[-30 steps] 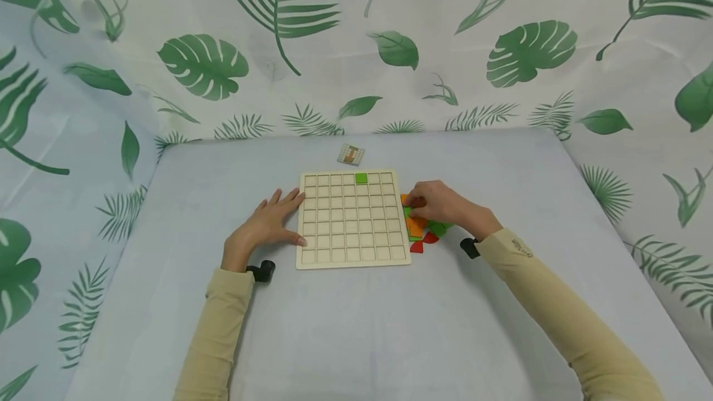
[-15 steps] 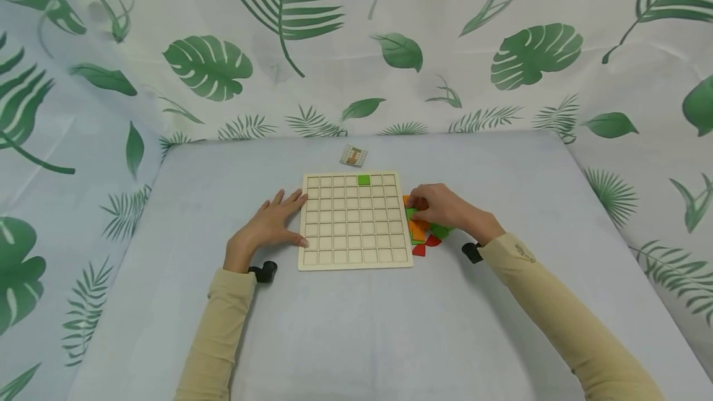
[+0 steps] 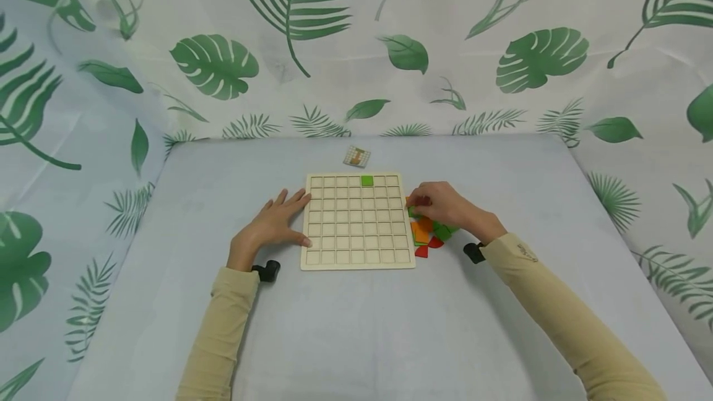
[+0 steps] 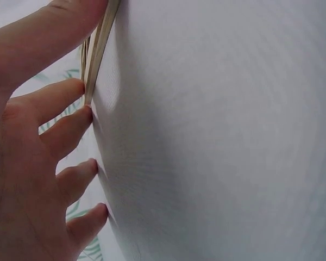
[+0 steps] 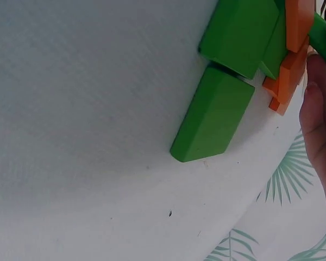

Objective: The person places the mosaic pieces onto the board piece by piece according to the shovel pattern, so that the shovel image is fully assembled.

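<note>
A pale wooden grid board [image 3: 359, 223] lies flat on the table, with one green square tile [image 3: 367, 181] in its top row. My left hand [image 3: 274, 223] is spread at the board's left side. Its thumb and fingertips touch the edge, also visible in the left wrist view beside the board [image 4: 100, 46]. Right of the board, my right hand [image 3: 444, 206] pinches a green tile [image 5: 321, 39] between thumb and fingers. Under and around that hand lie orange tiles [image 3: 421, 231], green tiles [image 3: 444, 231] and red tiles [image 3: 422, 252]; the hand covers part of the pile.
A small card [image 3: 356, 156] with a brown pattern on a grid lies behind the board. Two green blocks [image 5: 213, 114] stand out near the right wrist camera. A leaf-printed cloth [image 3: 334, 48] rises behind and at both sides of the table.
My right hand has lifted slightly from the pile with a green tile in its fingers, and more of the orange and green tiles show. My left hand stays at the board's edge.
</note>
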Demonstrator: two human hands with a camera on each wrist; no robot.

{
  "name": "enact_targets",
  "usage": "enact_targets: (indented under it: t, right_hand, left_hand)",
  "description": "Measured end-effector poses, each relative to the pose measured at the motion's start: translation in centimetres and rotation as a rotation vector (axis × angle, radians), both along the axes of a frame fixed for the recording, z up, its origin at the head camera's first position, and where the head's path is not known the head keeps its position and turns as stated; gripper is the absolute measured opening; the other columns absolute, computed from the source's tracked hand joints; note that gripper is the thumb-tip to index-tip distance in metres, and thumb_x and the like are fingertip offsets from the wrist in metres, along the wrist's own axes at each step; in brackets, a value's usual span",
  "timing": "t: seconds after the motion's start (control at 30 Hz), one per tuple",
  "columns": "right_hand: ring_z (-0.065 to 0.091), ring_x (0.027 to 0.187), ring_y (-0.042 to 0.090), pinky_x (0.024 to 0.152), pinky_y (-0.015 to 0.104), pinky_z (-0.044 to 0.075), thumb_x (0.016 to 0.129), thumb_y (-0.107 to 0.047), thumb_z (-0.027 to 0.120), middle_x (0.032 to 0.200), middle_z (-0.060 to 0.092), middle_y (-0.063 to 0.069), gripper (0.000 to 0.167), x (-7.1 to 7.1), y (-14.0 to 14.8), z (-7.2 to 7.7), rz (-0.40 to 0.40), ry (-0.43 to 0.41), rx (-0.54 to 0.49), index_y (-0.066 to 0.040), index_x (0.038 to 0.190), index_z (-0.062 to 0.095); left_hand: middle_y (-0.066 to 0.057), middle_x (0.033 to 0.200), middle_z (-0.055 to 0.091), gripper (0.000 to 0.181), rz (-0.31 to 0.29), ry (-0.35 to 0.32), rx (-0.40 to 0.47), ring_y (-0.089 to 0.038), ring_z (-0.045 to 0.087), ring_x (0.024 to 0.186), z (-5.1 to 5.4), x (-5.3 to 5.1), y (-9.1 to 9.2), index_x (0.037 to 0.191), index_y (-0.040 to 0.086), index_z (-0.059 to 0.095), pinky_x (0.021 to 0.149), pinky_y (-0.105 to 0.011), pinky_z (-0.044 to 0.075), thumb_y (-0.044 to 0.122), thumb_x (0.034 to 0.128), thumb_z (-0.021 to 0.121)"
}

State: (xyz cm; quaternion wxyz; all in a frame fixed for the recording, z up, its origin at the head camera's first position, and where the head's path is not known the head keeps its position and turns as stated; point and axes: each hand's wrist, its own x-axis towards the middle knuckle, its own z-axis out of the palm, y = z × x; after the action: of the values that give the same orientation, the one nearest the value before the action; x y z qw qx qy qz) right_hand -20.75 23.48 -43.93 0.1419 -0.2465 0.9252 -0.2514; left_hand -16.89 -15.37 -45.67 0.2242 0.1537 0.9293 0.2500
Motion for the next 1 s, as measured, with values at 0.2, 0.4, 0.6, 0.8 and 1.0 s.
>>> enact_targets:
  t: [0.2,0.4,0.6,0.8,1.0]
  right_hand:
    - [0.063,0.085,0.022,0.079,0.035,0.057,0.096,-0.007,0.07,0.1,0.074,0.009,0.017,-0.5,-0.2,0.2,-0.032,0.012,-0.021,-0.004,0.112,0.076]
    - [0.066,0.086,0.022,0.079,0.037,0.057,0.098,-0.009,0.069,0.103,0.074,0.009,0.018,-1.2,-1.2,0.3,-0.048,-0.005,-0.072,-0.008,0.115,0.075]
    - [0.071,0.1,0.027,0.091,0.045,0.06,0.096,-0.008,0.069,0.112,0.075,0.012,0.022,-2.4,-2.4,0.1,-0.086,-0.064,-0.126,-0.009,0.118,0.074]
    - [0.069,0.104,0.027,0.095,0.045,0.058,0.096,-0.007,0.068,0.118,0.073,0.013,0.027,-3.5,-3.4,-0.5,-0.112,-0.112,-0.143,-0.008,0.122,0.073]
    - [0.069,0.106,0.029,0.097,0.049,0.057,0.096,-0.012,0.071,0.119,0.073,0.015,0.03,-4.4,-4.5,-0.2,-0.141,-0.135,-0.137,-0.006,0.125,0.073]
  left_hand:
    - [-0.01,0.174,0.01,0.111,0.001,-0.003,-0.005,-0.042,-0.003,0.159,0.1,-0.2,0.2,0.165,0.012,0.022,0.128,-0.062,0.0,0.039,0.0807,0.087]
    - [-0.008,0.174,0.009,0.111,0.005,-0.015,-0.002,-0.041,-0.004,0.159,-0.2,-0.2,0.1,0.166,0.013,0.021,0.129,-0.061,-0.001,0.04,0.0802,0.088]
    - [-0.009,0.174,0.011,0.11,0.006,-0.001,0.01,-0.042,-0.003,0.159,-0.2,-0.3,0.2,0.165,0.012,0.022,0.128,-0.062,0.0,0.039,0.0806,0.087]
    - [-0.009,0.174,0.01,0.11,0.007,-0.011,0.008,-0.041,-0.003,0.159,-0.1,-0.3,0.4,0.165,0.013,0.022,0.129,-0.062,0.0,0.039,0.0809,0.087]
    - [-0.01,0.174,0.012,0.11,0.009,0.007,0.004,-0.043,-0.001,0.159,0.1,-0.3,0.2,0.165,0.012,0.023,0.128,-0.063,0.002,0.04,0.0801,0.088]
